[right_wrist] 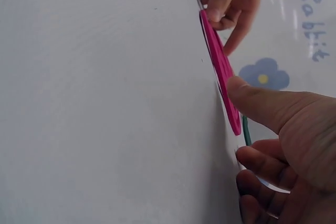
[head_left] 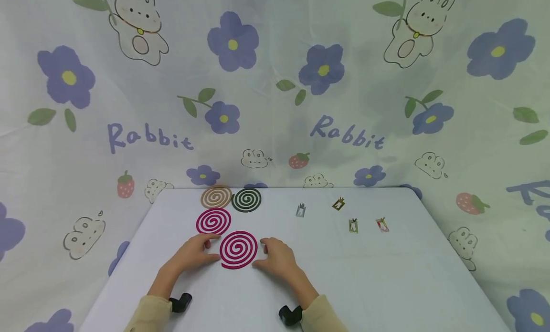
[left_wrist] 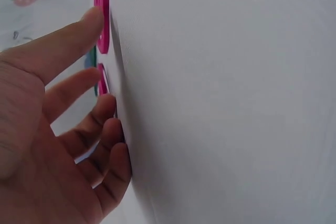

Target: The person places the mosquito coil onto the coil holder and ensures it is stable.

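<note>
A magenta spiral mosquito coil lies flat on the white table between my two hands. My left hand is at its left side, thumb tip at the lower left edge and the index finger reaching toward the upper left. On the other side, my right hand has its thumb at the coil's lower right edge, fingers loosely bent. In the right wrist view the right thumb overlaps the coil. Just behind, close to the left index finger, lies a second magenta coil.
A tan coil and a dark green coil lie side by side near the table's back edge. Several small metal coil stands, among them a silver one, are spread over the back right. A patterned cloth hangs behind the table.
</note>
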`<state>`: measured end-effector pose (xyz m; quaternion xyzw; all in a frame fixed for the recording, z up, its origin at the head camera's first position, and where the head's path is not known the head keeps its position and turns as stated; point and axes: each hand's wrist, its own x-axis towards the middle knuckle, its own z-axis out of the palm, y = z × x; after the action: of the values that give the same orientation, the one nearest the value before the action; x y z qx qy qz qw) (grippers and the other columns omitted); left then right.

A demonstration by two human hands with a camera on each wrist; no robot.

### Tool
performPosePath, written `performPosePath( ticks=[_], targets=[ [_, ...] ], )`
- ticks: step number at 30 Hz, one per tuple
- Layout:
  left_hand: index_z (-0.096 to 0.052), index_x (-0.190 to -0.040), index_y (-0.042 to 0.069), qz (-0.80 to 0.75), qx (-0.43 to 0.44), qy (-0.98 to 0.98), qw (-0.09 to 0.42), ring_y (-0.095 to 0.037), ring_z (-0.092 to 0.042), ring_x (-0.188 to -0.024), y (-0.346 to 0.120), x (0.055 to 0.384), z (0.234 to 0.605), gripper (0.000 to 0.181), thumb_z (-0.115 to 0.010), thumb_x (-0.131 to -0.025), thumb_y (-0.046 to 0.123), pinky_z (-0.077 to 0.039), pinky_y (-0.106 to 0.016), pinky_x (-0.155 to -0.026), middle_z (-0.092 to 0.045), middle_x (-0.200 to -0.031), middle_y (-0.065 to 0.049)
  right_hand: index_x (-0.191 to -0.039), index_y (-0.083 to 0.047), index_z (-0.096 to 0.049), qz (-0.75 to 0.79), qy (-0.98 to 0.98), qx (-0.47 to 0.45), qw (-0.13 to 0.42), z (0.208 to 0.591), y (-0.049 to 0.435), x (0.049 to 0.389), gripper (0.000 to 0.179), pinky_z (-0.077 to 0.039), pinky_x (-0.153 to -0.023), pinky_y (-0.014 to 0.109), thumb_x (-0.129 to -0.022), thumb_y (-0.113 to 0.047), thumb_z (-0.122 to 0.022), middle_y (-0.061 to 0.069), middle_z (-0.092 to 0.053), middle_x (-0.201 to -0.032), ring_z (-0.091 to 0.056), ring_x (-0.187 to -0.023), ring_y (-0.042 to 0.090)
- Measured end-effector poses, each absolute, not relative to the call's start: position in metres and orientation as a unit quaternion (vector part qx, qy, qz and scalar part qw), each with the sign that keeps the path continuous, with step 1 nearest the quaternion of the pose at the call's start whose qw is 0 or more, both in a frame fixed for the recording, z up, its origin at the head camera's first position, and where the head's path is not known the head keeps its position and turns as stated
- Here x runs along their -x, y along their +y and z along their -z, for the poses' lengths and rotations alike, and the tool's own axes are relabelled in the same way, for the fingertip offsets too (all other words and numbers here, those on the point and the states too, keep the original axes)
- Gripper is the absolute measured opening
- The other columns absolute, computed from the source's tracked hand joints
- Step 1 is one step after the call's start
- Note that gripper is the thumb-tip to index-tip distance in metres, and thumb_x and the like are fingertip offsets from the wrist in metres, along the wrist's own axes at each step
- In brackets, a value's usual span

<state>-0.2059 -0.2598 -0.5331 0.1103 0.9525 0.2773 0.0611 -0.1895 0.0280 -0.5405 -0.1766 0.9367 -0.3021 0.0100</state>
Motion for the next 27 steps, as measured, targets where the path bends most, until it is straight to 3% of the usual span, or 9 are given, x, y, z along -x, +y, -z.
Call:
performPosePath(
  ticks=[13, 27],
  targets=[
    [-0.065, -0.124, 0.015, -0.264, -0.116, 0.956, 0.061, -0.016, -0.043, -0.075, -0.255, 0.207, 0.533, 0.057, -0.086, -0.073, 0.029, -0.038, -0.035, -0.065, -0.049, -0.081, -0.001, -0.100, -0.012, -0.069, 0.281, 0.943, 0.176, -0.011, 0.550, 0.018, 0.193, 0.045, -0.034, -0.049, 0.023, -0.070, -0.041, -0.086, -0.009, -0.043, -0.068, -0.039, -0.059, 0.008],
    [-0.065, -0.126, 0.018, -0.246, -0.119, 0.960, 0.062, -0.015, -0.042, -0.074, -0.251, 0.208, 0.530, 0.059, -0.086, -0.072, 0.032, -0.036, -0.034, -0.063, -0.048, -0.079, 0.000, -0.115, -0.011, -0.069, 0.324, 0.933, 0.159, -0.011, 0.554, 0.012, 0.195, 0.057, -0.030, -0.050, 0.023, -0.069, -0.040, -0.087, -0.011, -0.044, -0.069, -0.037, -0.060, 0.006]
  ],
)
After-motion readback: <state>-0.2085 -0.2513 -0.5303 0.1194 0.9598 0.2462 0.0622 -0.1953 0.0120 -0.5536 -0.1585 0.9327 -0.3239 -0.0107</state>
